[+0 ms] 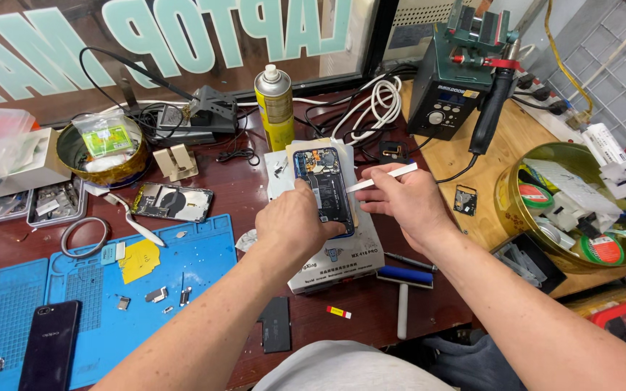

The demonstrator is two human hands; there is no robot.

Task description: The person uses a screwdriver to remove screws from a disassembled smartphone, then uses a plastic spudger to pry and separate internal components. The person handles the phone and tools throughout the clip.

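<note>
- An opened phone (325,190), back cover off so that its dark battery and blue-edged circuit boards show, lies flat on a pale grey box-shaped device (335,257) near the middle of the bench.
- The left hand (295,224) rests on the phone's lower half, fingers curled and pressing it down against the device.
- The right hand (407,203) pinches a thin white plastic pry tool (382,178), flat and strip-like; its tip touches the phone's right edge.
- Just beside the device's near right corner lie one roller with a blue cylinder head (403,279) and one dark pen-like tool (409,261).
- A blue rubber work mat (197,253), ribbed and with moulded compartments, covers the bench's near left part; small metal shields and a yellow scrap lie on it.
- Two more phones lie left: one opened housing (172,202) beyond the mat, one glossy black handset (50,344) at the mat's near edge.
- One yellow spray can (274,105) stands upright behind the device.
- Two round gold tins hold clutter: one at the back left (103,156), one at the right edge (577,210).
</note>
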